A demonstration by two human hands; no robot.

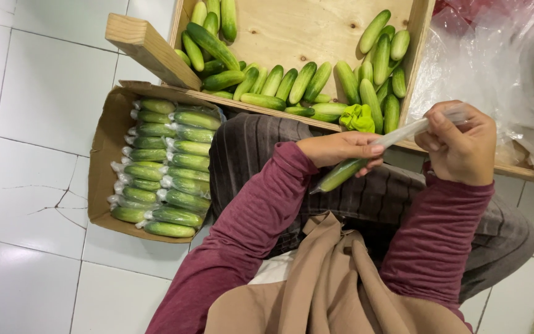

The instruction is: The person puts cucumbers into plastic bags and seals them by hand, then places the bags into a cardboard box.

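Bare plywood open in the wooden tray's (pixel 292 28) middle; loose cucumbers (pixel 292 83) crowd its near edge, packed cardboard box (pixel 103 148) blocks the floor beside.

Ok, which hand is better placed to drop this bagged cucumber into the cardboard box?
Probably the left hand: it grips the bagged cucumber, and the cardboard box lies on its side.

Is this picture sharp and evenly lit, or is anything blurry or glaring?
Head view: light is soft and even, with faint shadows beside the cardboard box. The cucumbers in the wooden crate look crisp. The clear plastic sheeting at top right catches pale glare. The left hand and right hand are slightly soft, as is the bagged cucumber between them. The floor tile lines stay nearly straight.
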